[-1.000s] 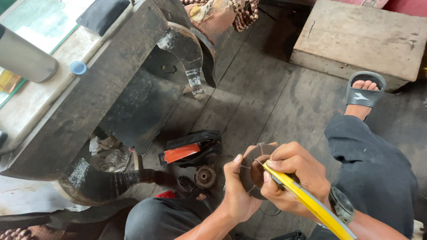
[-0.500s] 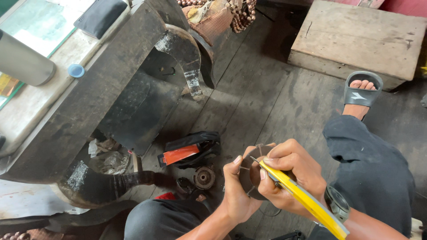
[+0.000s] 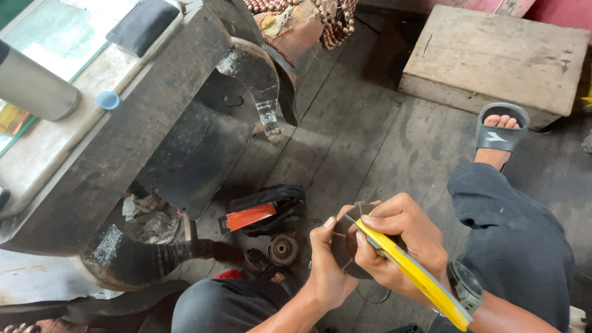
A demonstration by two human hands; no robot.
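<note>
I am pinching the yellow-handled flat tool point(image 3: 412, 271) in my right hand point(image 3: 404, 243), its long axis running from my wrist up and inward so the tip is meeting the dark round ribbed metal part point(image 3: 345, 243), which my left hand point(image 3: 327, 265) is clasping just beside it. The part's far face and the tool's tip are hiding behind my fingers, so I cannot tell where the tip is seating.
</note>
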